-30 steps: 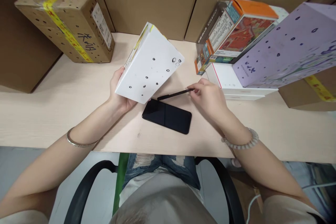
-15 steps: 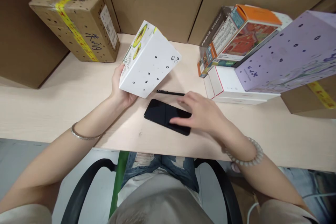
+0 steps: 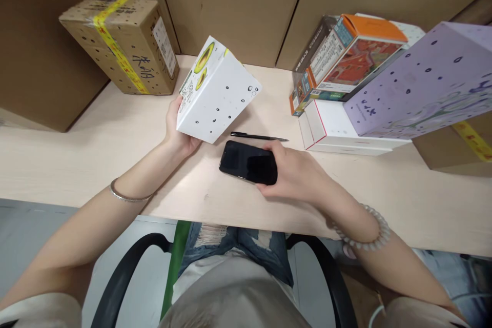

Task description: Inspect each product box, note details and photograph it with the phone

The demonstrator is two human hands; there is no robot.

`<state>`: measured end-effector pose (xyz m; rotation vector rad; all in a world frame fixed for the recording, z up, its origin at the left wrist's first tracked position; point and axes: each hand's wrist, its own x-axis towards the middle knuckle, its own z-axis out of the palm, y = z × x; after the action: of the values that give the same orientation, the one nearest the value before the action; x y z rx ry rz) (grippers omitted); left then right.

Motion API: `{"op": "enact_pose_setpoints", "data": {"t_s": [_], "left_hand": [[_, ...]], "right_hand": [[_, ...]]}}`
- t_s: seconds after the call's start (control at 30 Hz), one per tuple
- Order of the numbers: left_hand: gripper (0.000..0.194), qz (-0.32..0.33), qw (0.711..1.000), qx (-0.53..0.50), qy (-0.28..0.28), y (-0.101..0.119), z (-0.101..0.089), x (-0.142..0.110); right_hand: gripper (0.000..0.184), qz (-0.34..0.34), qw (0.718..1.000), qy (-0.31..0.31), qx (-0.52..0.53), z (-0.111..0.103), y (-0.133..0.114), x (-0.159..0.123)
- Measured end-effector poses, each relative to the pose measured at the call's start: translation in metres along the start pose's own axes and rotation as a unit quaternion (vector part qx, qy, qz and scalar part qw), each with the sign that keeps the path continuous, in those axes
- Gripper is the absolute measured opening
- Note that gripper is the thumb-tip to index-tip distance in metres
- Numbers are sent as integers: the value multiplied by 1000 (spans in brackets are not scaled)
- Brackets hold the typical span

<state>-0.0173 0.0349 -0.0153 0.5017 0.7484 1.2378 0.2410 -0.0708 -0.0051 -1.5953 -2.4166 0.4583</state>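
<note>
My left hand (image 3: 177,130) grips a white box (image 3: 215,93) with small black marks and avocado pictures on its side, holding it tilted above the light wooden desk (image 3: 96,154). My right hand (image 3: 294,173) is closed around the right end of a black phone (image 3: 248,162), screen up and dark, lifted slightly off the desk. A black pen (image 3: 259,137) lies on the desk just behind the phone, touched by neither hand.
A brown cardboard box with yellow tape (image 3: 123,43) stands at the back left. At the right lies a stack: white flat boxes (image 3: 338,130), an orange-topped printed box (image 3: 346,56) and a large lilac box (image 3: 418,82). Cardboard walls (image 3: 230,0) close off the back.
My right hand let go of the pen, which now lies on the desk, moved onto the phone and has picked it up. The white box has turned a little in my left hand.
</note>
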Motion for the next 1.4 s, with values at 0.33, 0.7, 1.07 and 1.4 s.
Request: {"op": "enact_pose_setpoints", "data": {"t_s": [0.33, 0.7, 1.07, 1.4], "left_hand": [[42, 71, 996, -4, 57, -5, 11, -4], [46, 63, 997, 5, 48, -6, 6, -2], [43, 81, 995, 37, 34, -8, 4, -1], [45, 115, 991, 24, 71, -9, 5, 2]], "right_hand": [[84, -107, 926, 352, 86, -15, 12, -6], [82, -152, 867, 456, 132, -9, 9, -4], [86, -120, 889, 424, 127, -3, 8, -8], [79, -154, 981, 68, 94, -18, 6, -9]]}}
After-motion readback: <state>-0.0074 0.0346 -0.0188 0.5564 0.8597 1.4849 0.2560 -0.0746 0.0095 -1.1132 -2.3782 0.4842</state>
